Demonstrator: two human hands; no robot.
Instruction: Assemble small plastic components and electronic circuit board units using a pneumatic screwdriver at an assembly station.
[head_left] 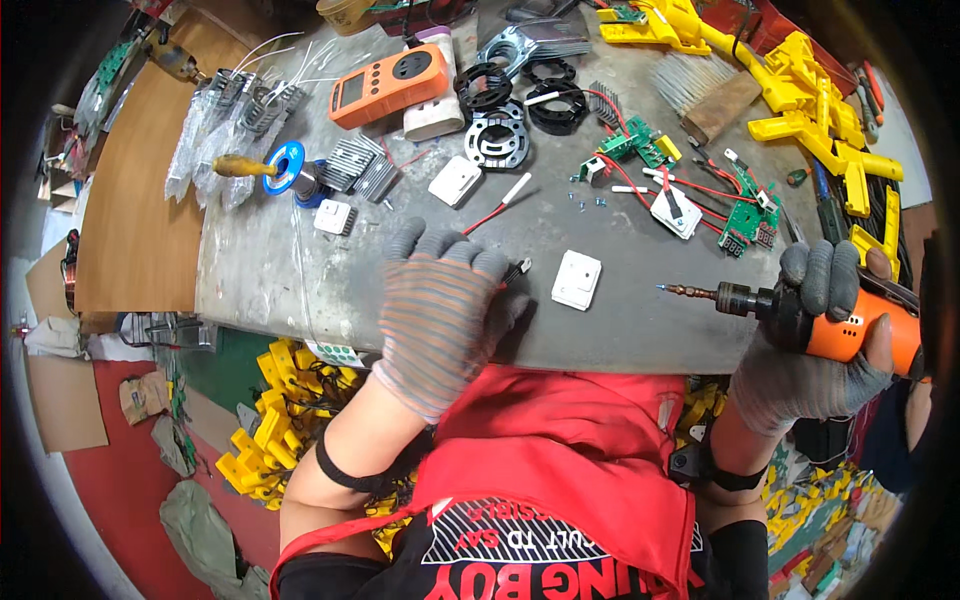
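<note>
Okay, taking the small white block [577,280] on the grey bench [640,340] as the clock's hub: the orange power driver [840,335] sits at 3 o'clock, its thin bit [685,290] pointing back at 9 toward the block. The right hand [795,370] is wrapped snugly around the driver's body, fingers over the top and thumb on the near side.

I'd expect the driver to be the heavy one here – stiff, dense, probably a bit tail-happy – so hold the thick orange body and keep fingers off the chuck [745,300]. The glove looks knitted, so grip should be decent.

The left hand [435,320] is at 9 o'clock, fingers curled down, with a dark lead end [518,270] poking out beside it. Can't tell whether it's pinching anything; the back of the hand hides that.

The block itself looks light and rigid, maybe a little slick – I'd pinch it by opposite side edges. Green circuit board [750,215] at 2 o'clock seems the fragile bit: edges only, don't tug its wires.
</note>
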